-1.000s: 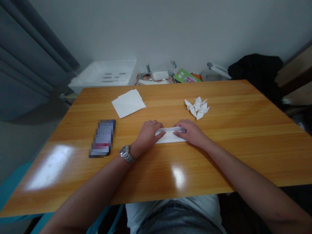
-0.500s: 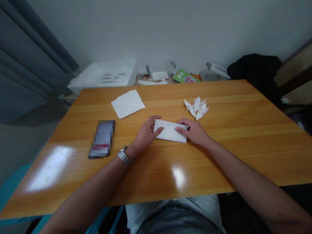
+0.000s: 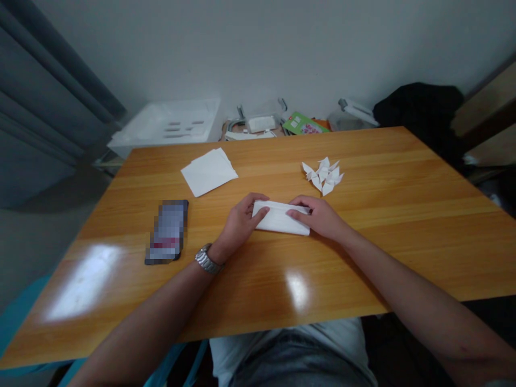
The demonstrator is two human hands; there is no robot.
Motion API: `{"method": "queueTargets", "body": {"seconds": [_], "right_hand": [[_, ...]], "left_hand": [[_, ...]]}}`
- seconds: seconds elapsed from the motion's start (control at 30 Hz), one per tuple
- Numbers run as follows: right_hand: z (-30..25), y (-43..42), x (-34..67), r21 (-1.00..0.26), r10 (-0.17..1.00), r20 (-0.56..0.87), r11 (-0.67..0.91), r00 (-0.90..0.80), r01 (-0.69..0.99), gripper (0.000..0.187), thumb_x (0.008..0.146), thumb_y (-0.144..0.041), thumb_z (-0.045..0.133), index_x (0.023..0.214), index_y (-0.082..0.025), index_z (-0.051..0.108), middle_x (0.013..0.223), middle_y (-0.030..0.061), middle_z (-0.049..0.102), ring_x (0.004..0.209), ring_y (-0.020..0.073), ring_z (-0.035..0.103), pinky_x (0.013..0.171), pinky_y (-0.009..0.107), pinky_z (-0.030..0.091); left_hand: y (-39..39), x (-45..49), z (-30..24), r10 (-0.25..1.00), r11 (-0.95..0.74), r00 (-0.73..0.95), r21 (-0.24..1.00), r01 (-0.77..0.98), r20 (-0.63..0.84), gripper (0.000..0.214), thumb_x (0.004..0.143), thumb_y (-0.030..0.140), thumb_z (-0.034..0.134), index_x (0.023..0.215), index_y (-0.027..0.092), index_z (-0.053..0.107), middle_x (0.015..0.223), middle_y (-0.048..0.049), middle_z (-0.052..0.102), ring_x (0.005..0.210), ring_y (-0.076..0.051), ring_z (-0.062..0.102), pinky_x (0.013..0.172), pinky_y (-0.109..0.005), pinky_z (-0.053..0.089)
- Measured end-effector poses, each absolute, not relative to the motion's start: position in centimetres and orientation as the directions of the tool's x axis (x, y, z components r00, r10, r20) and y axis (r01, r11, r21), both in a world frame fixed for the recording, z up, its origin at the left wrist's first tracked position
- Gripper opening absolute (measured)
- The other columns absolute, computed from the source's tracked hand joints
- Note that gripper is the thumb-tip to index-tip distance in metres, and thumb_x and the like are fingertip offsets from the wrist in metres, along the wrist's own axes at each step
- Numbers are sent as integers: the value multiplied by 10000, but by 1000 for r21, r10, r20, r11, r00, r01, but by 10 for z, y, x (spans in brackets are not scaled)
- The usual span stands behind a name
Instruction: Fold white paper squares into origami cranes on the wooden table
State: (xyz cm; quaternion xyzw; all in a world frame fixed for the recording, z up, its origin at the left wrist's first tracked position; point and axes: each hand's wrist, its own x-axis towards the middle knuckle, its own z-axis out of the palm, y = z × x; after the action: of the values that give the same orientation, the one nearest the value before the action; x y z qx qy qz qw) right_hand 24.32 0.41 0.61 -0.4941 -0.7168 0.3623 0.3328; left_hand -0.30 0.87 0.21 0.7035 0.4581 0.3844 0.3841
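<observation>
A folded sheet of white paper point(image 3: 280, 221) lies lengthwise between my hands at the middle of the table. My left hand point(image 3: 243, 216) grips its left end, thumb on top and fingers behind the far edge. On the right end, my right hand point(image 3: 316, 216) holds it the same way, with the thumb pressing near the upper fold. Beyond my right hand sits a cluster of folded white paper pieces point(image 3: 323, 176) with pointed tips. Several loose white sheets point(image 3: 209, 172) are stacked unevenly past my left hand.
A phone point(image 3: 167, 231) with a blurred screen lies left of my left forearm on the wooden table point(image 3: 403, 226). Behind the table's far edge stand a white plastic tray point(image 3: 181, 115) and a green booklet point(image 3: 302, 123). A blue chair point(image 3: 24, 306) is at the lower left.
The paper's far edge appears rolled or folded slightly nearer to me, and my right thumb has shifted a little left. The whole view has moved slightly.
</observation>
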Motion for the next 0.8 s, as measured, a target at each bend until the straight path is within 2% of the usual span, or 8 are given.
{"method": "queueTargets", "body": {"seconds": [0.1, 0.23, 0.47, 0.8], "right_hand": [[7, 4, 243, -853, 950, 131, 254, -285, 455, 263, 898, -440, 683, 960, -191, 740, 906, 42, 764, 767, 192, 658, 692, 303, 483], [8, 3, 243, -854, 952, 161, 267, -262, 446, 278, 903, -450, 679, 982, -193, 751, 930, 49, 773, 788, 197, 665, 720, 311, 494], [8, 4, 244, -846, 950, 165, 275, -265, 457, 249, 928, -420, 659, 937, -196, 767, 898, 41, 778, 797, 193, 678, 736, 302, 482], [10, 2, 244, -844, 953, 151, 262, -261, 467, 252, 923, -419, 665, 929, -196, 783, 887, 38, 786, 778, 193, 683, 716, 304, 477]], "left_hand": [[8, -2, 4, 943, -281, 278, 884, 373, 182, 269, 953, 373, 619, 1157, 199, 646, 1158, -64, 719, 957, -192, 687, 837, -317, 572], [6, -1, 7, 928, -323, 300, 876, 358, 220, 247, 966, 344, 603, 1150, 202, 685, 1188, -60, 727, 1050, -201, 680, 908, -318, 549], [5, 0, 11, 928, -345, 289, 831, 436, 234, 199, 976, 326, 598, 1078, 211, 725, 1057, -35, 759, 925, -181, 685, 840, -287, 537], [4, 0, 8, 901, -413, 325, 798, 440, 287, 197, 970, 289, 623, 1098, 204, 747, 1086, -46, 766, 935, -180, 685, 865, -296, 533]]}}
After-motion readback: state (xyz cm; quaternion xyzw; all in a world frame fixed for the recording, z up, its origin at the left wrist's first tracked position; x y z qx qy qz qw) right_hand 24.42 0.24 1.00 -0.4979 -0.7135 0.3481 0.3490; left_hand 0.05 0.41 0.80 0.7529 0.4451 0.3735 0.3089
